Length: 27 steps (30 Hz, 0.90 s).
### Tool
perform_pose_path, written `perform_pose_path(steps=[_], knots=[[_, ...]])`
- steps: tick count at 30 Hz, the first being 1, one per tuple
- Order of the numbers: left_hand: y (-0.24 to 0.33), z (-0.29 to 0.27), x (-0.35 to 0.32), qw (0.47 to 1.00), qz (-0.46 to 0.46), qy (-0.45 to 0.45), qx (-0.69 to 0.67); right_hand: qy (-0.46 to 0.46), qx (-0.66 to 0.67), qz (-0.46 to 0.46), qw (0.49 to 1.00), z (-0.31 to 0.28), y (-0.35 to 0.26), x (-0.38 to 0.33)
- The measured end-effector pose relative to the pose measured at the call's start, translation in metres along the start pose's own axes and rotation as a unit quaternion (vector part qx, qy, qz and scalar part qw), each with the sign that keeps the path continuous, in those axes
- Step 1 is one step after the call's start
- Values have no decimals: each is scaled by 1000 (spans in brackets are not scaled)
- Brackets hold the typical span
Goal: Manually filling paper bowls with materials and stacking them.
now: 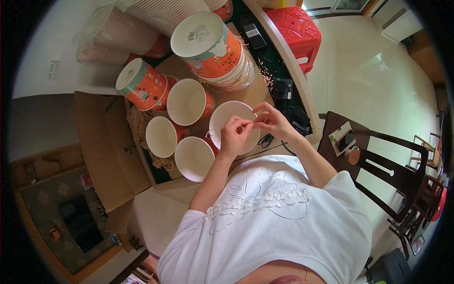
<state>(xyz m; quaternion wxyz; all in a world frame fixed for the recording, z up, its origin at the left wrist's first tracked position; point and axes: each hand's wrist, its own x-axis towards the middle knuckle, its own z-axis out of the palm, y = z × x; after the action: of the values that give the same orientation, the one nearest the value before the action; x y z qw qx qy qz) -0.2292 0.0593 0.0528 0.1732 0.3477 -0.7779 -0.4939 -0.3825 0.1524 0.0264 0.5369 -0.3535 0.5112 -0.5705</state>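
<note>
My left hand (234,136) and my right hand (275,124) meet over the mouth of a white-lined paper bucket (222,116). Fingertips of both hands are pinched close together; whatever is between them is too small to make out. Left of that bucket stand three more open paper buckets: one upper (186,100), one lower left (161,137) and one nearest me (194,158). Their outsides, where visible, are orange-red. Beyond them, an upside-down stack of orange and green printed buckets (215,59) rises beside a shorter upside-down stack (144,87).
Tall sleeves of nested paper cups (125,31) lean at the back left. An open cardboard box (104,146) flanks the table's left side, near brown shredded paper (138,125). Along the right edge lie a black device (282,89) and cables (297,118). A red stool (295,35) and dark chair (392,165) stand right.
</note>
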Motion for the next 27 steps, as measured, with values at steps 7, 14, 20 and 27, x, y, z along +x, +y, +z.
perform_pose_path(steps=[7, 14, 20, 27], knots=[[-4, 2, 3, 999, 18, 42, -8, -5, -65, -21, 998, 5, -3, 0], [-9, 3, 2, 998, -19, 25, -53, 26, -96, -15, 995, 8, -7, 0], [-18, 3, 1, 998, -46, 24, -41, 30, -152, -8, 988, 10, -9, 0], [-16, 3, 2, 996, -50, 29, -66, 91, -402, -123, 903, 15, -2, -5]])
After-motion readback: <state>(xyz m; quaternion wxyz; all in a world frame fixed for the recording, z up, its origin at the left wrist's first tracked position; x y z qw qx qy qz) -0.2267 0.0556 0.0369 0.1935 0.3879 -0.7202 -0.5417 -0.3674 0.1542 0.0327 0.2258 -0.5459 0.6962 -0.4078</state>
